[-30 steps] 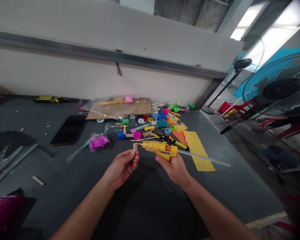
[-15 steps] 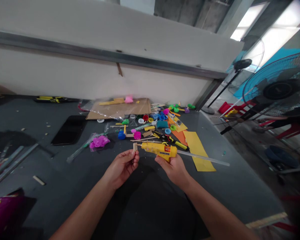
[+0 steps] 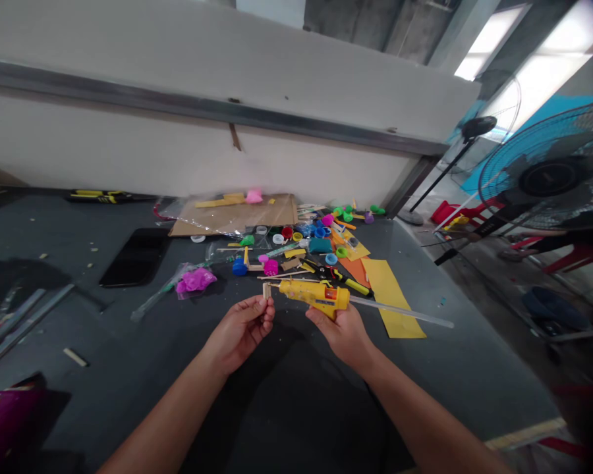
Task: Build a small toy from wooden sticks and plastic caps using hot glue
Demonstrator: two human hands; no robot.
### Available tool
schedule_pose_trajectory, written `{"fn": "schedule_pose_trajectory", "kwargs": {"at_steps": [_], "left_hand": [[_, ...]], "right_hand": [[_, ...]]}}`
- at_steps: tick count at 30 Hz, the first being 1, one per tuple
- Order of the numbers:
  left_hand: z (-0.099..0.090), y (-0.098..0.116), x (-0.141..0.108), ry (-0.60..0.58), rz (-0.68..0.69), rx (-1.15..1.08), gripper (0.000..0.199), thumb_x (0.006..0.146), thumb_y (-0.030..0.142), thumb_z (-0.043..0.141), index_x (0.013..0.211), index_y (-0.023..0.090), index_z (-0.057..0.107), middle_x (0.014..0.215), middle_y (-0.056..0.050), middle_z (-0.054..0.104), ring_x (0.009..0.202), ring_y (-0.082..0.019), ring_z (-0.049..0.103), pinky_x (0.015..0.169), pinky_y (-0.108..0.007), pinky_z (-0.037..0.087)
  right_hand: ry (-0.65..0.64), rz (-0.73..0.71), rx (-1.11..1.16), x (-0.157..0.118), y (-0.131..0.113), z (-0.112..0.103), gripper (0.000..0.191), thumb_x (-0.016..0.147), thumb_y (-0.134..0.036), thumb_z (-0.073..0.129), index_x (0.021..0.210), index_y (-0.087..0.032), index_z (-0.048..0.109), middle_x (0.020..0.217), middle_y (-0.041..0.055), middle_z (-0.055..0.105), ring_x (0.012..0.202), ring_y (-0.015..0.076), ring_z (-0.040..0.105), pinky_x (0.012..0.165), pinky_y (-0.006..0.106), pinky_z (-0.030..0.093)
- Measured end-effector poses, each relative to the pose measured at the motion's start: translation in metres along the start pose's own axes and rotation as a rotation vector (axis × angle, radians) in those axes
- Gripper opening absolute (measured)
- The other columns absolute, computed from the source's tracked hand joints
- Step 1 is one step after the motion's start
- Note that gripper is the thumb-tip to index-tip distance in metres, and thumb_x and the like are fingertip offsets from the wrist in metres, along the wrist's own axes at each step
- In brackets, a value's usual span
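My right hand [image 3: 340,334] grips a yellow hot glue gun [image 3: 316,296] by its handle, with its nozzle pointing left. A long clear glue stick [image 3: 400,311] sticks out of the back of the gun. My left hand [image 3: 242,332] pinches a small pale wooden stick [image 3: 266,291] upright between thumb and fingers. The gun's tip sits just to the right of that stick, a small gap between them. Both hands are held above the dark tabletop [image 3: 128,342].
Beyond the hands lies a scatter of coloured bottle caps [image 3: 311,237], craft sticks and yellow and orange paper [image 3: 388,296] near a cardboard sheet [image 3: 234,216]. A black phone [image 3: 136,257], pink-filled plastic bag [image 3: 195,282] and metal rods [image 3: 24,322] lie to the left. Standing fans [image 3: 548,174] are at right.
The glue gun and both hands have shifted only very slightly left. The grip of each hand looks the same.
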State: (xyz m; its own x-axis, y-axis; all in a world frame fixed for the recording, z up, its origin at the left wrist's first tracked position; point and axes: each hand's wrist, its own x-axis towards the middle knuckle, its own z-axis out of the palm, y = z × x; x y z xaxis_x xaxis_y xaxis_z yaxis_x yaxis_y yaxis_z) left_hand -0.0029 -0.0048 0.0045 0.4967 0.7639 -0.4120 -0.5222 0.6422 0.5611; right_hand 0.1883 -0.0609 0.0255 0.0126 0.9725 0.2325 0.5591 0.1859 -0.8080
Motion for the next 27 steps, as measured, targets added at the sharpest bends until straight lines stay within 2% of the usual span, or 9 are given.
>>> {"fn": "schedule_pose_trajectory", "kwargs": {"at_steps": [11, 20, 25, 27], "left_hand": [[-0.0006, 0.0009, -0.0015, 0.009, 0.018, -0.035, 0.009, 0.08, 0.007, 0.054, 0.076, 0.008, 0.063, 0.062, -0.002, 0.055, 0.053, -0.005, 0.053, 0.05, -0.014, 0.048], [0.0013, 0.0013, -0.0018, 0.011, 0.008, -0.009, 0.007, 0.079, 0.008, 0.057, 0.076, 0.009, 0.063, 0.062, -0.002, 0.055, 0.052, -0.005, 0.052, 0.049, -0.013, 0.047], [0.0006, 0.0, 0.0002, 0.062, 0.056, 0.122, 0.001, 0.074, 0.011, 0.064, 0.075, 0.01, 0.064, 0.064, -0.002, 0.059, 0.053, -0.006, 0.053, 0.05, -0.014, 0.047], [-0.0002, 0.0008, 0.0016, 0.122, 0.123, 0.229, 0.008, 0.069, 0.015, 0.069, 0.073, 0.01, 0.064, 0.065, -0.002, 0.061, 0.053, -0.006, 0.053, 0.052, -0.014, 0.046]], "right_hand": [[-0.051, -0.009, 0.015, -0.0009, -0.0009, 0.0001, 0.029, 0.084, -0.035, 0.053, 0.106, -0.021, 0.064, 0.1, 0.0048, 0.069, 0.096, 0.0219, 0.064, 0.084, 0.033, 0.05], [-0.045, 0.007, 0.032, -0.002, 0.0006, 0.0015, 0.029, 0.083, -0.038, 0.053, 0.105, -0.022, 0.065, 0.095, 0.0039, 0.07, 0.09, 0.0215, 0.065, 0.081, 0.033, 0.051], [0.044, 0.095, 0.092, -0.0025, 0.0066, -0.0007, 0.028, 0.082, -0.041, 0.054, 0.099, -0.021, 0.066, 0.088, 0.0033, 0.07, 0.083, 0.021, 0.066, 0.074, 0.03, 0.052], [0.045, 0.13, 0.099, -0.0021, 0.0081, -0.0024, 0.029, 0.082, -0.042, 0.055, 0.099, -0.022, 0.066, 0.086, 0.0027, 0.07, 0.081, 0.0205, 0.066, 0.073, 0.029, 0.052]]}}
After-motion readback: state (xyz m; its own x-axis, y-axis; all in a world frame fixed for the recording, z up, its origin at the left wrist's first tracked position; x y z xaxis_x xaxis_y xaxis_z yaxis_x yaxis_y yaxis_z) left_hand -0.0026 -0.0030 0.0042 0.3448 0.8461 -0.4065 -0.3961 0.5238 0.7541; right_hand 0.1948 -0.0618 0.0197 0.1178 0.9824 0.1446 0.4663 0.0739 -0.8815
